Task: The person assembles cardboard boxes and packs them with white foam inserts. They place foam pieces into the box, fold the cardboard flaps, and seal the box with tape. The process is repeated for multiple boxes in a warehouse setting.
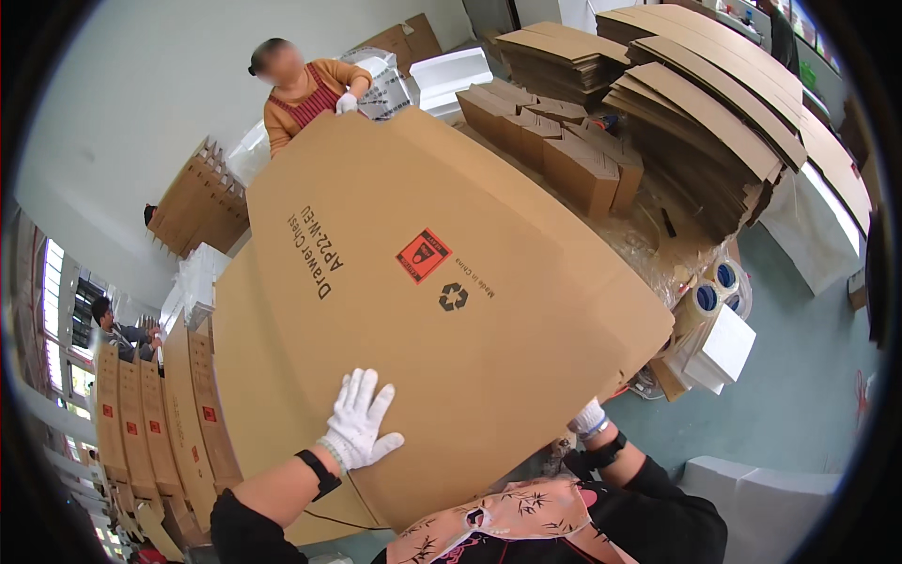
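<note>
A large, flat brown cardboard box [526,348] with black print and a red label stretches across the middle of the view, between me and a co-worker. My left hand [359,423], in a white knit glove, lies flat on its top near the closest edge, fingers spread. At the near right corner my right hand [590,419], also gloved, meets the box edge; its fingers are mostly hidden by the cardboard. The co-worker's gloved hand [348,101] rests on the far edge of the same box.
Stacks of flat cardboard [705,113] stand at the far right, beside folded cardboard pieces [554,141]. Tape rolls [707,298] and a white foam block [723,348] sit right of the box. Upright cartons [150,404] line the left, with another person [117,331] behind them.
</note>
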